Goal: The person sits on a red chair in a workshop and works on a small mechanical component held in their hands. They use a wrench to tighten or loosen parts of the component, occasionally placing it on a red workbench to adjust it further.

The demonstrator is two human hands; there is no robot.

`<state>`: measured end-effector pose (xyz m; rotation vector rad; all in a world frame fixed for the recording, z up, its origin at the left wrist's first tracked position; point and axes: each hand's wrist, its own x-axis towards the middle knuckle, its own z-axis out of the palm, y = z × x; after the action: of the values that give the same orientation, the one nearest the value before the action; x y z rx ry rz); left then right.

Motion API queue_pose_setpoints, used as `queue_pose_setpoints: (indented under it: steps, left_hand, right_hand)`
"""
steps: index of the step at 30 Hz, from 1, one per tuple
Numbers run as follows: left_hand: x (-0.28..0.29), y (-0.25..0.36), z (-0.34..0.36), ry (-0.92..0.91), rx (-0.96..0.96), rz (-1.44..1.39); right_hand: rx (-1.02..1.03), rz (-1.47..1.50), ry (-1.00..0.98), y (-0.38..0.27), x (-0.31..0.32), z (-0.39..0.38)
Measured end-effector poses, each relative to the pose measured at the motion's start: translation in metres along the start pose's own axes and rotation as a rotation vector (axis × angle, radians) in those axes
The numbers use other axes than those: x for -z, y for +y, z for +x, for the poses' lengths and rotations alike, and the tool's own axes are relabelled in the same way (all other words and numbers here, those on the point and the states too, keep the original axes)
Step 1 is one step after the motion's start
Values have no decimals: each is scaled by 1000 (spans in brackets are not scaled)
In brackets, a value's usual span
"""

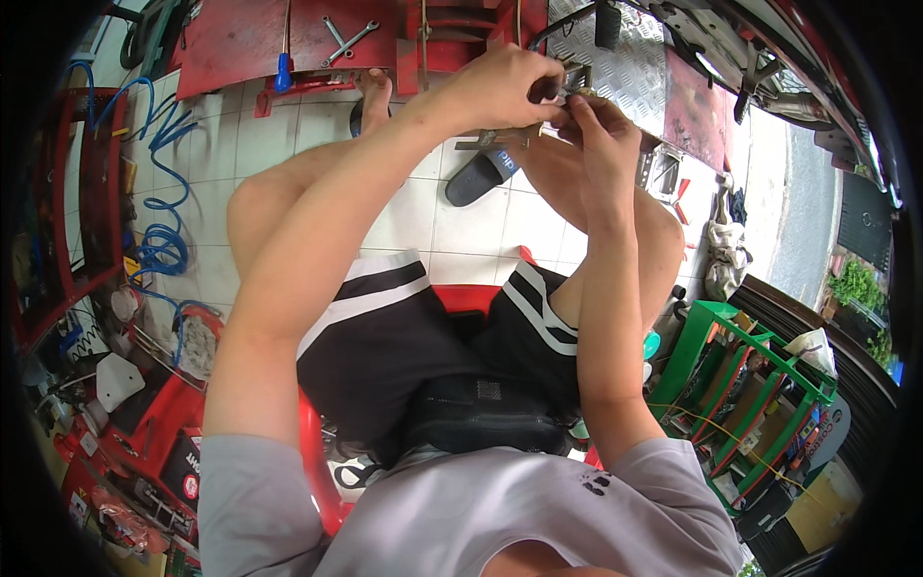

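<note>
Both of my hands meet at the upper middle, over the edge of the red work platform (332, 77). My left hand (505, 88) has its fingers curled and pinched at a small metal piece, mostly hidden. From the right, my right hand (604, 135) brings thumb and fingertips together at the same spot. What either hand grips is too small and covered to name. A metal bracket-like part (495, 140) shows just below my left hand. Close above the hands is a black rubber-covered pedal (608, 24) on a curved arm.
On the platform lie a blue-handled screwdriver (283, 72) and two crossed wrenches (349, 43). A dark slide sandal (476, 179) rests on the white tiles. A coiled blue air hose (163, 245) hangs at left. A green rack (745, 394) stands right, a motorcycle (779, 96) upper right.
</note>
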<state>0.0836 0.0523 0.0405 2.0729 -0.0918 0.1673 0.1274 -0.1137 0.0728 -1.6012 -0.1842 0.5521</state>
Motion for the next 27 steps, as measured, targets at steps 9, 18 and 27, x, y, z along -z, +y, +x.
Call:
queue_pose_setpoints:
  steps: [9,18,27]
  left_hand:
    - [5,-5,-15,-217,88,235]
    - [33,15,-5,-601,348,462]
    - [26,4,-8,-511,404,417]
  right_hand:
    - [-110,-706,-446,-23,61,80]
    - [-594,-776,-398,80,109,213]
    - [-715,336,-138,214,95,263]
